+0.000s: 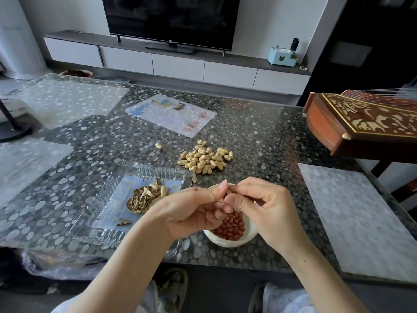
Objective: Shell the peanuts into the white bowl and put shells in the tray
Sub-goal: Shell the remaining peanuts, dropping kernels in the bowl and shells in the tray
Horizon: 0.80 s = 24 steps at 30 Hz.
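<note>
A hidden peanut is pinched by left hand (191, 211) and right hand (268, 206) above the round white bowl (228, 243); cracking is best kept there, so nothing is spilled.

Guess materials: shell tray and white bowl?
The tray looks like clear glass or acrylic, glossy: see-through, with glinting ribbed walls. The white bowl looks like glazed ceramic, maybe plastic: opaque, thick smooth rim.
</note>
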{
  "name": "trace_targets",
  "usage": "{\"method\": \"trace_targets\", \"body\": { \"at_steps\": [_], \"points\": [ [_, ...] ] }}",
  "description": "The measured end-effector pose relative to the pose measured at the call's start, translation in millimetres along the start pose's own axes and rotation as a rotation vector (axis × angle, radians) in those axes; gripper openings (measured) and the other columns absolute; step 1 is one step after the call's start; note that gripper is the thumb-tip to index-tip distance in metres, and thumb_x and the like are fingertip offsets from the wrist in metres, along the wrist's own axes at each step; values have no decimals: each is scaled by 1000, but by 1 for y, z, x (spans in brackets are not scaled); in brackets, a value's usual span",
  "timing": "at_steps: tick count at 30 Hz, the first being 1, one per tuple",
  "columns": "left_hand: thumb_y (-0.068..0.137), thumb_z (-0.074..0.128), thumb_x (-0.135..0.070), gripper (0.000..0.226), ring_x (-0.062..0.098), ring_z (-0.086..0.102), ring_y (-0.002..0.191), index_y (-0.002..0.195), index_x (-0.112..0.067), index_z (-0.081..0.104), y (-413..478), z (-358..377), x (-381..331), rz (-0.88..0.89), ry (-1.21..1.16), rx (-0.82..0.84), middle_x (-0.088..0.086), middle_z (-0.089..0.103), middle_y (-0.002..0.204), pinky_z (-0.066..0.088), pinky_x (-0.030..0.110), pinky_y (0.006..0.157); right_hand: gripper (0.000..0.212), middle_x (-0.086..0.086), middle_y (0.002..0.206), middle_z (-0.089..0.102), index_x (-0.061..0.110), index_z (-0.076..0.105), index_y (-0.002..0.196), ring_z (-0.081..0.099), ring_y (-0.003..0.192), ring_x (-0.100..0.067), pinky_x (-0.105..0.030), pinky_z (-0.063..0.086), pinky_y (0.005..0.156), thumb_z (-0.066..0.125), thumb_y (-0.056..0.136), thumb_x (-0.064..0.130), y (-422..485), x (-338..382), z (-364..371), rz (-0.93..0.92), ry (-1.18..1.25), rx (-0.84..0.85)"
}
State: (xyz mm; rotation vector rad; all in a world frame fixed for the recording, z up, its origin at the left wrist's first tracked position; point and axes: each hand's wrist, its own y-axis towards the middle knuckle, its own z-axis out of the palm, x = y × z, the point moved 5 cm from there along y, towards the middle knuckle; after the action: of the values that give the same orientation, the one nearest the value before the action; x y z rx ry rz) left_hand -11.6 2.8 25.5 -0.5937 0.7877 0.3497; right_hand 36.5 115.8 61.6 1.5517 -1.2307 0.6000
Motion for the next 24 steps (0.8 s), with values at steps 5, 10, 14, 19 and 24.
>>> {"method": "trace_targets", "body": {
  "at_steps": [5,10,14,19,24],
  "points": [
    [76,66,-18,14,9,54,56,75,-6,74,3,-1,1,-23,-114,73,9,62,71,45,15,47,26,1,92,74,11,75,100,70,90,-10,-17,51,79,66,79,24,2,-13,-7,209,137,23],
    [79,60,-11,19,9,54,58,86,-2,75,8,-1,3,-46,-155,62,10,60,76,46,14,49,27,2,84,75,10,73,97,66,74,-1,-14,49,67,63,77,24,2,-25,-11,392,304,15],
    [71,64,-13,23,9,55,55,84,5,70,12,-5,1,25,-7,-93,9,66,71,47,13,49,24,0,67,62,3,73,88,53,58,-6,-17,45,57,64,74,20,2,-47,-16,603,606,-117],
    [78,74,-29,14,1,65,67,84,-16,75,10,-12,-11,298,751,-491,-7,72,74,51,9,65,27,-1,63,57,-4,68,90,45,54,-7,-19,37,51,64,73,17,1,-60,-29,693,766,-278],
    [83,70,-31,22,-13,51,68,105,-26,72,6,-9,-22,510,1230,-629,-24,57,78,38,-3,62,20,-1,63,56,-3,70,88,45,54,-7,-21,35,54,61,83,15,-2,-65,-32,701,688,-300]
  ]
}}
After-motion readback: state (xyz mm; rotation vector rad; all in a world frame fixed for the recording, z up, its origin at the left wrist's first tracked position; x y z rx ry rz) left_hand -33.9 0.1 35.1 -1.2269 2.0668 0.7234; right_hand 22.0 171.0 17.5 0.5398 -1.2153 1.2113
